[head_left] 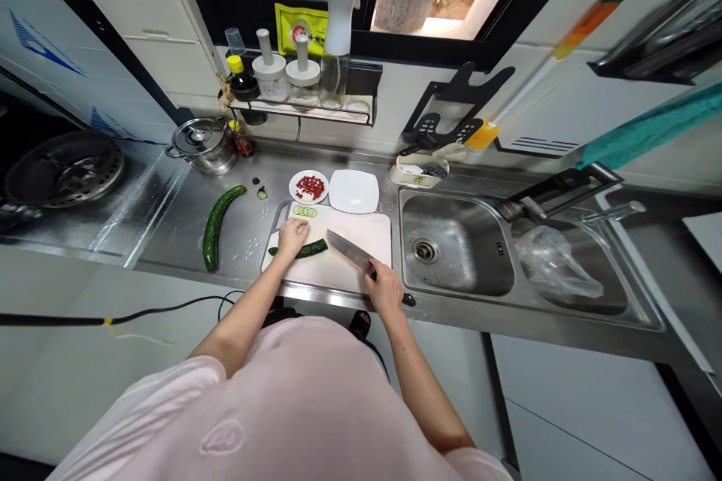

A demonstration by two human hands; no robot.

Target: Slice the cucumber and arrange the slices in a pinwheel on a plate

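Observation:
My right hand [385,288] is closed around the black handle of a kitchen knife [350,249]. Its broad blade angles to the upper left over the white cutting board [338,278]. On the board's left side my left hand [292,236] has its fingers curled together; whatever they may hold is too small to make out. A cut cucumber [311,249] lies on the board, passing beneath that hand and wrist. Just beyond the fingertips, several cucumber slices [305,210] sit in a row by the board's far edge. A whole cucumber [219,229] rests on the steel counter to the left.
Behind the board stand a plate of chopped red pieces [293,194] and a square white plate [354,192]. Right of it is a sink [462,240]; a plastic bag [556,259] lies in the second basin. A lidded pot [203,144] and bottle rack [304,111] are at the back.

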